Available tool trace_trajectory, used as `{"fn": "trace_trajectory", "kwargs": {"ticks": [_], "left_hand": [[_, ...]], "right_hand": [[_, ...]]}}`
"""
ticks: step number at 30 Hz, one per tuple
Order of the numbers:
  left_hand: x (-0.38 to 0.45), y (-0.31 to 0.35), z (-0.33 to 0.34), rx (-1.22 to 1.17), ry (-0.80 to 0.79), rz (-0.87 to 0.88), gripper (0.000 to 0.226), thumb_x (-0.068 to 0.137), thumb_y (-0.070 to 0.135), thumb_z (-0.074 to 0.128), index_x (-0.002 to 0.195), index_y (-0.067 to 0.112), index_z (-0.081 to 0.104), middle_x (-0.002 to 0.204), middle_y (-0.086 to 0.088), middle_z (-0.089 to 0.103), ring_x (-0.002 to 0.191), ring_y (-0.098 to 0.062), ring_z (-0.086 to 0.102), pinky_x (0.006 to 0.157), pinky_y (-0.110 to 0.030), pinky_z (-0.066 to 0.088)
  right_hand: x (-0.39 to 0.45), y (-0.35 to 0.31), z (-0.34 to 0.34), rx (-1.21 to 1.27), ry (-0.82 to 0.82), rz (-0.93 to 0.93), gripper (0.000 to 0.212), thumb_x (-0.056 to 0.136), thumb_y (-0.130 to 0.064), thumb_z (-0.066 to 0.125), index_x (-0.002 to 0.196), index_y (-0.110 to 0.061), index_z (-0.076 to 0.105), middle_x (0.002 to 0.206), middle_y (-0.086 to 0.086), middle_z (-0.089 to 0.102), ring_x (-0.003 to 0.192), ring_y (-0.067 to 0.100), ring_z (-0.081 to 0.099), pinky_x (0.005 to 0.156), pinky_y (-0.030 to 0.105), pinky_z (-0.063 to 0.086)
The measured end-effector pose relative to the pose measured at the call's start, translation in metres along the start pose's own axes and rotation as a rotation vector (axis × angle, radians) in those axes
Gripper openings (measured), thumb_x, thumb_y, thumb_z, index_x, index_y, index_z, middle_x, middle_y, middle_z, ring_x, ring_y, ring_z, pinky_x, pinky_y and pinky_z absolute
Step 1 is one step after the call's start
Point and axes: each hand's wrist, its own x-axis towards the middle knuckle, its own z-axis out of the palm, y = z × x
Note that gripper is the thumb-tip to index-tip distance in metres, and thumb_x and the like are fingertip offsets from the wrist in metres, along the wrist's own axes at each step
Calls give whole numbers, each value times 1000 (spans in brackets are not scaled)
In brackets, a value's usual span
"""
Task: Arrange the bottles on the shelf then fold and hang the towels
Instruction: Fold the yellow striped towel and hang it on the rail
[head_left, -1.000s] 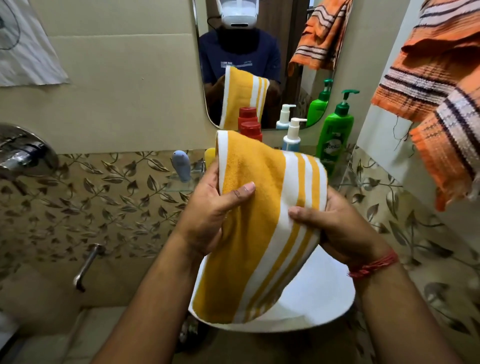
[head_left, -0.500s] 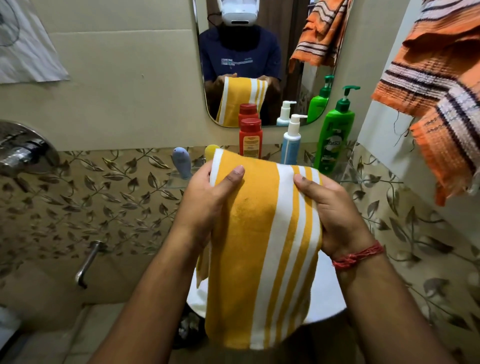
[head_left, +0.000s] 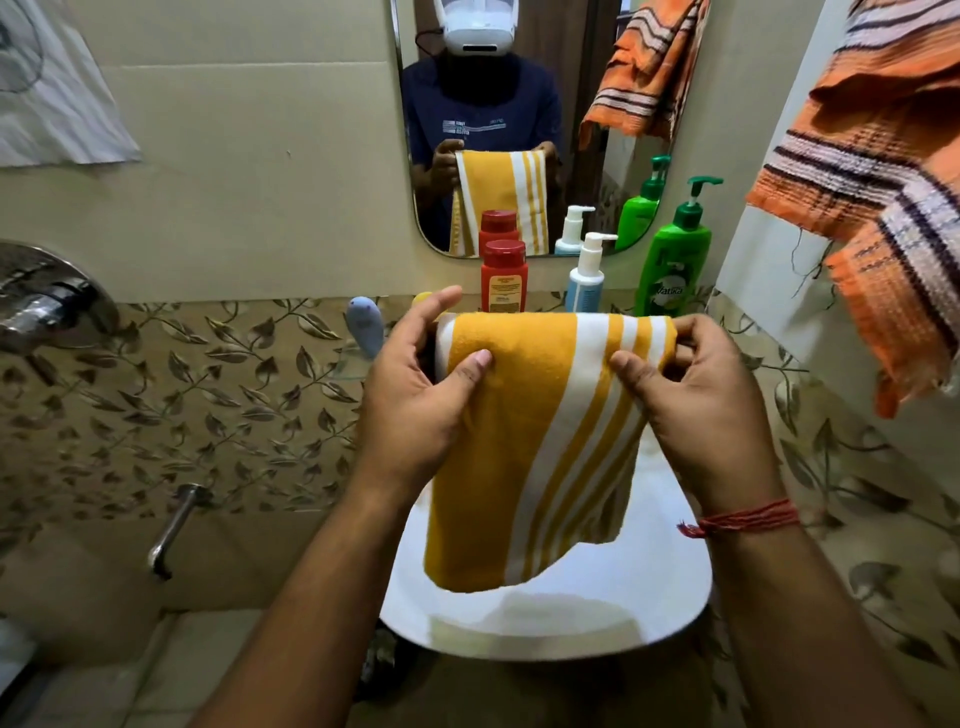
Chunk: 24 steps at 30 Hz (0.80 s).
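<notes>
A folded yellow towel with white stripes (head_left: 524, 447) hangs in front of me over the white basin (head_left: 649, 608). My left hand (head_left: 415, 395) pinches its upper left corner, thumb in front. My right hand (head_left: 696, 395) pinches the upper right corner the same way. Behind the towel, on the glass shelf (head_left: 343, 364), stand a red bottle (head_left: 503, 278), a white-and-blue pump bottle (head_left: 586, 273) and a green pump bottle (head_left: 675, 260). An orange striped towel (head_left: 878, 171) hangs at the right.
A mirror (head_left: 519, 104) on the wall reflects the person and the towels. A blue object (head_left: 365, 327) sits at the shelf's left end. A chrome tap (head_left: 174, 525) and a mixer valve (head_left: 41, 306) project from the left wall. White cloth (head_left: 57, 104) hangs upper left.
Both hands slid to the towel's top corners and raised it closer to the shelf. The towel now hangs shorter, with its top edge held level.
</notes>
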Motion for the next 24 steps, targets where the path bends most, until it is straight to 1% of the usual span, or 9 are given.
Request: {"fn": "trace_trajectory", "kwargs": {"ticks": [4, 6, 9, 11, 13, 15, 19, 21, 24], "left_hand": [[5, -1, 11, -12, 105, 41, 45, 90, 21, 76, 129, 38, 62, 128, 16, 64, 118, -4, 62, 91, -24, 58], [7, 0, 19, -63, 178, 59, 38, 91, 21, 75, 122, 40, 65, 119, 21, 67, 111, 1, 64, 84, -15, 56], [11, 2, 32, -171, 267, 48, 31, 91, 22, 74, 115, 41, 66, 115, 14, 70, 107, -4, 68, 81, -17, 56], [14, 3, 39, -165, 273, 60, 29, 92, 23, 74, 116, 38, 67, 115, 18, 70, 108, -2, 67, 83, -19, 57], [14, 2, 42, -139, 253, 65, 28, 92, 25, 73, 117, 36, 67, 117, 23, 68, 111, 0, 65, 89, -20, 57], [14, 2, 44, -115, 224, 79, 28, 91, 28, 74, 117, 37, 68, 117, 21, 69, 111, 0, 65, 92, -24, 58], [22, 4, 51, -116, 109, 146, 26, 91, 29, 74, 114, 37, 68, 118, 3, 71, 112, -18, 67, 94, -47, 58], [30, 9, 57, -147, 19, 207, 26, 92, 32, 73, 116, 37, 67, 117, -7, 70, 109, -30, 67, 91, -58, 56], [46, 21, 75, -258, -158, 278, 25, 94, 29, 71, 117, 39, 65, 120, -13, 68, 108, -35, 68, 87, -60, 57]], "right_hand": [[0, -1, 3, 41, 49, -84, 41, 93, -27, 69, 121, -31, 40, 84, -23, 72, 81, 4, 70, 71, 27, 58], [1, -1, 0, 178, -49, -88, 56, 92, -21, 70, 134, -30, 35, 98, -15, 74, 91, 10, 72, 81, 37, 61], [-2, 1, -6, 259, -256, -106, 83, 81, -21, 77, 146, -39, 30, 118, -27, 65, 111, 8, 67, 90, 36, 59], [-5, 0, -10, 183, -253, -151, 81, 79, -20, 78, 144, -44, 36, 126, -18, 61, 116, 11, 64, 96, 42, 56], [-9, -3, -16, 114, -166, -187, 74, 80, -21, 78, 141, -42, 42, 127, -15, 61, 117, 9, 63, 98, 41, 55], [-15, -8, -22, -66, -57, -252, 66, 82, -22, 79, 137, -40, 48, 122, -25, 59, 112, 0, 60, 97, 28, 53], [-31, -30, -39, -424, 162, -410, 49, 83, -16, 76, 127, -28, 58, 112, -17, 58, 102, -1, 51, 90, 8, 41], [-42, -45, -47, -586, 286, -496, 39, 82, -12, 75, 118, -21, 63, 103, -15, 55, 98, 3, 49, 85, 12, 38], [-55, -72, -62, -768, 432, -496, 30, 79, -5, 75, 105, -17, 67, 95, -5, 61, 93, 18, 52, 79, 26, 37]]}}
